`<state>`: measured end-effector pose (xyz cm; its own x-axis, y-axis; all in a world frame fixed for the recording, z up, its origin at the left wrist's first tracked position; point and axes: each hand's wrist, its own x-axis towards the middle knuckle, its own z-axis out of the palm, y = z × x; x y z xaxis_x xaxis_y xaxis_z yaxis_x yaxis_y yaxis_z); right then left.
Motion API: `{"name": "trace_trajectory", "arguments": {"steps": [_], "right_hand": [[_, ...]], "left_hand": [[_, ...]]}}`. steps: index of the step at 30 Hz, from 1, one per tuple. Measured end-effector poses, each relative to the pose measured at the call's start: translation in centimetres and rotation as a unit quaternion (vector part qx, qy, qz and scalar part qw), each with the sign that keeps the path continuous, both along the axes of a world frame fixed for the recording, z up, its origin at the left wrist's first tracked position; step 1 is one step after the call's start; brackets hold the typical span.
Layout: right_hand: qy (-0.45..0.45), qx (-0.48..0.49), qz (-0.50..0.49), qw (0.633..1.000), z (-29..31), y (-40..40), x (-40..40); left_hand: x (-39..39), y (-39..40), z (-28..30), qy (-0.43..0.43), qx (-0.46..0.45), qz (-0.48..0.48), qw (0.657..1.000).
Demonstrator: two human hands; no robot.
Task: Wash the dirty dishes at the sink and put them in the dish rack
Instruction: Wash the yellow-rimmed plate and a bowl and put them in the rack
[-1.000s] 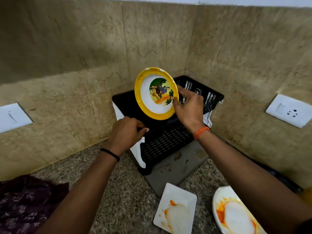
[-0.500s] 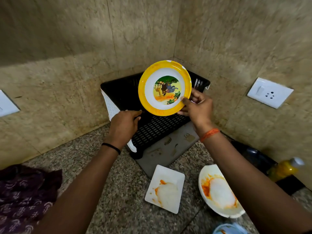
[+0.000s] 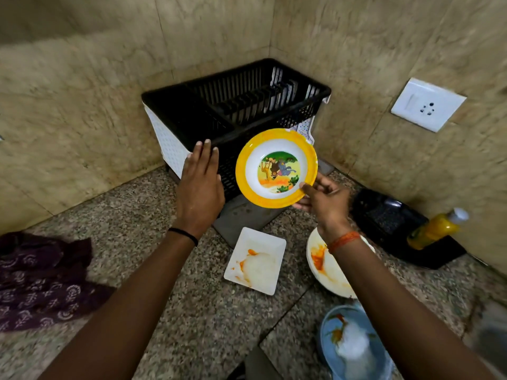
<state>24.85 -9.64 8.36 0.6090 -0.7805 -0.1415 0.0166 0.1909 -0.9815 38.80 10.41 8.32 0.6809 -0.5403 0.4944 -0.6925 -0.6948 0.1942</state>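
Note:
My right hand (image 3: 325, 200) pinches the lower right rim of a yellow-rimmed plate (image 3: 276, 168) with a cartoon picture, held tilted in the air in front of the black dish rack (image 3: 238, 105) in the wall corner. My left hand (image 3: 200, 182) hovers flat with straight fingers just left of the plate, its fingertips at the rack's front rim, holding nothing. On the counter below lie a square white plate (image 3: 255, 260) with orange smears, a round white plate (image 3: 329, 266) with orange sauce partly under my right forearm, and a blue plate (image 3: 354, 344) with residue.
A grey drip tray (image 3: 241, 215) sticks out under the rack. A black tray (image 3: 395, 223) with a yellow bottle (image 3: 434, 229) sits at the right wall. A dark patterned cloth (image 3: 41, 278) lies at the left. A wall socket (image 3: 428, 104) is on the right wall.
The plate came down and toward me, away from the rack's top. My left hand let go of the rack's front edge and opened flat. The view dropped, bringing a blue plate into sight.

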Motion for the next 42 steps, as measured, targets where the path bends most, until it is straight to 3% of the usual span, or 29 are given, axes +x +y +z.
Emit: {"name": "trace_trajectory", "arguments": {"steps": [6,10,17,21,24,26,29,34,39,42], "right_hand": [[0.032,0.031,-0.004,0.999,-2.4,1.2,1.6],[0.072,0.040,0.000,0.997,-3.2,1.6,5.2],[0.114,0.136,0.036,0.984,-5.0,2.4,12.8],[0.109,0.134,0.051,0.984,-4.7,3.1,15.2],[0.115,0.066,0.034,0.991,-5.2,2.9,17.1],[0.144,-0.040,0.016,0.989,-7.5,2.0,19.1],[0.192,-0.171,0.003,0.966,-7.2,2.4,19.5],[0.250,-0.304,0.053,0.918,-5.6,2.9,20.0],[0.289,-0.376,0.066,0.878,-5.6,2.1,20.8],[0.214,-0.375,0.058,0.900,-6.9,2.4,20.8]], "left_hand": [[-0.6,0.6,-0.8,0.000,-0.011,-0.003,1.000],[0.0,0.5,-0.6,0.008,-0.042,-0.010,0.999],[1.1,0.8,0.1,-0.023,-0.069,-0.031,0.997],[1.1,0.8,-0.3,-0.036,-0.068,-0.039,0.996],[1.2,0.5,-0.3,-0.036,-0.075,-0.033,0.996],[1.3,0.3,-0.3,-0.035,-0.078,-0.031,0.996],[1.5,0.1,-0.4,-0.028,-0.082,-0.030,0.996],[1.8,-0.2,-0.3,-0.036,-0.082,-0.025,0.996],[2.2,-0.5,-0.1,-0.059,-0.076,-0.017,0.995],[2.3,-0.6,0.0,-0.069,-0.081,-0.008,0.994]]}}
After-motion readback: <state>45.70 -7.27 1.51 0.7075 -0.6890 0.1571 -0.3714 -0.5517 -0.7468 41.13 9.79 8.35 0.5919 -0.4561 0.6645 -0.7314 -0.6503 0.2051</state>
